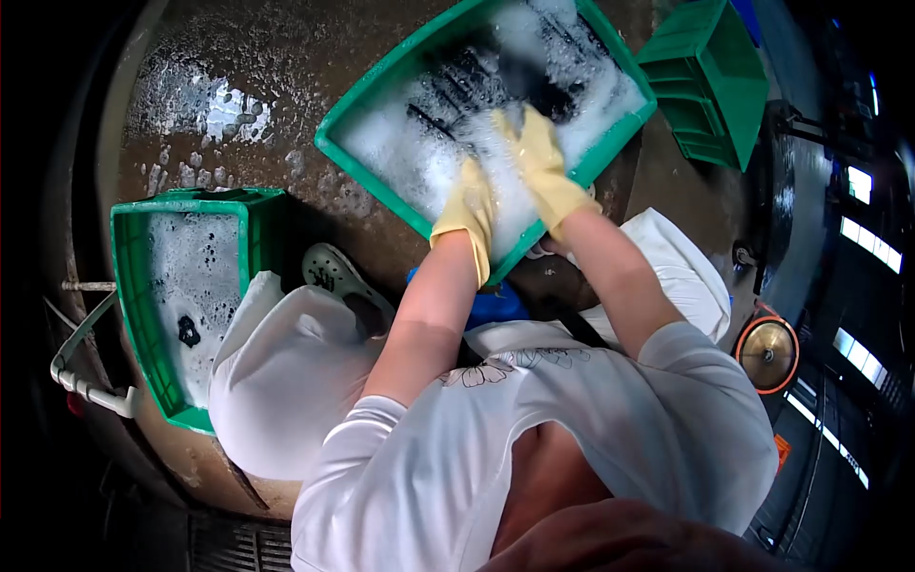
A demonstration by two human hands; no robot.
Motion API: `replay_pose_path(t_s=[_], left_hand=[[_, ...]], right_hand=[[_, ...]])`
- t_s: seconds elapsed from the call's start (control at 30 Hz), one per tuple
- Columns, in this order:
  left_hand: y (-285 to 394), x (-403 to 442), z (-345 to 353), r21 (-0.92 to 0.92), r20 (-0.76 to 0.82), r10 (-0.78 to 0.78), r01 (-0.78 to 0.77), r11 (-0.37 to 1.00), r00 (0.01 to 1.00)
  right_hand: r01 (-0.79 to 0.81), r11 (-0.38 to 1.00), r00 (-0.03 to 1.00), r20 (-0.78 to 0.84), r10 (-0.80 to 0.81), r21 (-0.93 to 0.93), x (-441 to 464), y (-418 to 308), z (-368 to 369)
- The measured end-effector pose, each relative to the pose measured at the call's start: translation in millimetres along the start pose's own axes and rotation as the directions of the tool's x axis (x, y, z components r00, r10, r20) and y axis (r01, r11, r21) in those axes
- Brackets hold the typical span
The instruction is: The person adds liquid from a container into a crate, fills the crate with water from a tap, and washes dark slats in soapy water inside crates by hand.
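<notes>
Both my hands wear pale yellow rubber gloves and work in a large green tub (376, 91) of white suds. My left hand (467, 202) is at the near side, its fingertips sunk in the foam, so its grip is hidden. Further in and to the right, my right hand (541, 162) has its fingers stretched out and apart at the suds, with nothing visible held. Dark, slatted-looking pieces (457, 81) show through the foam just beyond both hands. Their kind is unclear, and a dark patch near my right fingers is blurred.
A second green crate (246, 229) with foamy water stands at left, beside my knee. Another green crate (701, 81) sits at upper right. The brown floor (229, 57) is wet. A blue object (496, 307) is beneath me, and a wheel (767, 354) stands at right.
</notes>
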State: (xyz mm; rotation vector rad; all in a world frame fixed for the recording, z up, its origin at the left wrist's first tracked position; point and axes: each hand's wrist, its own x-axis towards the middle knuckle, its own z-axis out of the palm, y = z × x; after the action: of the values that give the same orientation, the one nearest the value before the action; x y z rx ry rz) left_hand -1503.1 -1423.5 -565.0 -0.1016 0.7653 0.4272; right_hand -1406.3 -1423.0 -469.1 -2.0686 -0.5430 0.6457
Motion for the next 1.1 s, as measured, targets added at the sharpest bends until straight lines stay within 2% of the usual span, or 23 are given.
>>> replay_pose_path(t_s=[0.03,0.07,0.1,0.13,0.2,0.27,0.33,0.37,0.4,0.47,0.5,0.53,0.6,0.63,0.67,0.73,0.8,0.83,0.87,1.0,1.03,1.07,1.1], left_hand=[[-1.2,-0.6,-9.4,0.011,0.01,-0.015,0.015,1.0,1.0],[-1.0,-6.5,-16.8,0.009,0.017,-0.026,0.026,1.0,1.0],[0.4,-15.2,-21.9,-0.002,0.019,-0.041,0.041,0.999,0.999],[2.0,-26.3,-24.9,-0.011,0.01,-0.055,0.055,0.998,0.998],[8.8,-44.3,-21.3,-0.03,-0.008,-0.059,0.059,0.998,0.998],[12.9,-40.3,-11.4,-0.028,-0.026,-0.031,0.03,0.999,0.999],[18.4,-22.1,4.1,-0.032,-0.038,0.026,-0.027,0.999,0.999],[19.6,-12.1,9.0,-0.036,-0.042,0.046,-0.048,0.998,0.998],[18.3,-3.0,14.6,-0.044,-0.045,0.056,-0.058,0.997,0.997],[13.1,1.1,13.4,-0.055,-0.042,0.054,-0.056,0.997,0.998],[11.6,-3.1,8.0,-0.057,-0.038,0.047,-0.05,0.997,0.998],[10.2,-7.3,7.1,-0.06,-0.036,0.037,-0.039,0.997,0.999],[14.9,-22.9,6.8,-0.053,-0.032,0.029,-0.03,0.998,0.999],[16.7,-25.1,12.0,-0.052,-0.03,0.03,-0.032,0.998,0.999],[22.3,-23.4,18.1,-0.058,-0.031,0.046,-0.047,0.997,0.998],[25.9,-12.1,27.3,-0.053,-0.028,0.069,-0.07,0.996,0.997],[24.6,2.6,33.7,-0.061,-0.023,0.078,-0.08,0.995,0.997],[23.2,8.1,34.7,-0.064,-0.018,0.078,-0.079,0.995,0.997],[20.7,11.9,32.7,-0.068,-0.014,0.078,-0.079,0.995,0.997],[12.8,3.4,14.3,-0.073,-0.004,0.048,-0.049,0.996,0.999],[12.7,-0.4,9.0,-0.075,-0.006,0.043,-0.043,0.996,0.999],[13.7,-5.4,8.5,-0.074,-0.008,0.04,-0.041,0.996,0.999],[16.2,-7.8,9.8,-0.085,-0.01,0.045,-0.046,0.995,0.999]], right_hand=[[-0.247,0.968,0.952,0.176,0.252,-0.049,0.2,-8.2,-4.7],[-0.469,0.872,0.809,0.327,0.489,-0.144,-1.9,-13.1,-9.1],[-0.306,0.937,0.946,0.057,0.32,-0.168,-26.8,-7.4,23.2],[0.081,0.752,0.967,0.235,0.101,-0.654,-56.4,-34.8,14.7],[0.366,0.587,0.922,0.196,-0.334,-0.722,-30.6,4.1,15.5],[0.251,0.471,0.961,0.158,-0.228,-0.845,-0.1,-5.7,-1.3],[0.191,0.489,0.981,0.15,-0.122,-0.851,26.3,-4.8,-15.1],[0.298,0.469,0.931,0.146,-0.333,-0.831,27.6,-16.9,-13.8],[0.12,0.701,0.992,0.12,-0.05,-0.703,21.6,-27.2,-16.8],[0.114,0.815,0.989,0.14,-0.041,-0.569,5.4,-19.2,-5.8],[0.137,0.799,0.981,0.19,-0.029,-0.585,-12.0,-21.0,-1.0],[0.061,0.728,0.966,0.225,0.13,-0.683,-33.0,-38.7,6.8],[0.332,0.724,0.943,0.225,-0.244,-0.605,-49.4,13.9,26.6],[0.462,0.571,0.885,0.307,-0.35,-0.679,-25.6,30.4,20.1],[0.364,0.408,0.921,0.26,-0.289,-0.837,-17.7,6.4,16.3],[0.27,0.377,0.937,0.151,-0.316,-0.886,15.7,-3.9,0.1],[0.215,0.533,0.971,0.119,-0.209,-0.818,40.6,3.0,-15.0],[0.229,0.611,0.965,0.095,-0.243,-0.758,44.0,3.9,-16.0],[0.11,0.741,0.993,0.1,-0.058,-0.663,28.2,-21.5,-16.0],[-0.014,0.821,0.985,0.134,0.11,-0.571,-40.7,-39.9,4.2],[0.01,0.814,0.969,0.206,0.135,-0.581,-50.8,-37.4,8.0],[0.352,0.819,0.936,0.182,-0.302,-0.454,-49.5,34.8,21.5],[0.378,0.749,0.925,0.199,-0.323,-0.543,-37.8,35.9,20.2]])
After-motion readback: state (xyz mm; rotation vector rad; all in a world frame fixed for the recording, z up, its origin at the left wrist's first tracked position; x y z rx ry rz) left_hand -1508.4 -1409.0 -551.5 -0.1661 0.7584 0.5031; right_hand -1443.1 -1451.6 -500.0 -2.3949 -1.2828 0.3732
